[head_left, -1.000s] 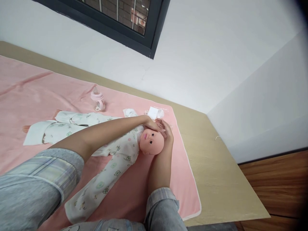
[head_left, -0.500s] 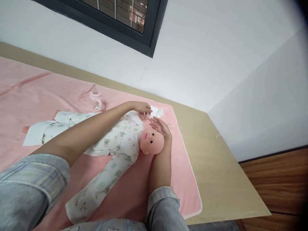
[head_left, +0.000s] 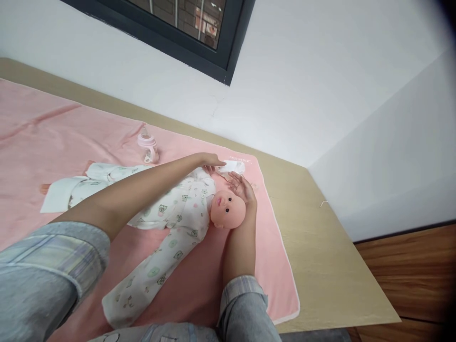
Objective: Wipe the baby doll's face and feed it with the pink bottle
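A bald baby doll (head_left: 228, 210) in a white printed outfit lies face up on a pink blanket (head_left: 270, 266). My right forearm passes under its head. Beyond the head, my right hand (head_left: 242, 188) is open, palm turned up and fingers loosely extended. My left hand (head_left: 211, 161) reaches across the doll's body to its far shoulder, with fingers curled and thumb stretched out. Its thumb is at a white item (head_left: 233, 166) with a translucent end, whose kind I cannot tell. What lies under the left fingers is hidden. The near sleeve (head_left: 153, 273) stretches toward me.
A pink-topped baby bottle (head_left: 147, 147) with handles stands on the blanket beyond the doll's legs. A small clear object lies near my right fingertips. The tan tabletop (head_left: 320, 266) borders the blanket, with a white wall and a dark-framed window (head_left: 228, 52) behind.
My left thumb has stretched out over the white item and the left fingers have shifted slightly back. The right fingers have opened a little more. The whole view has shifted slightly.
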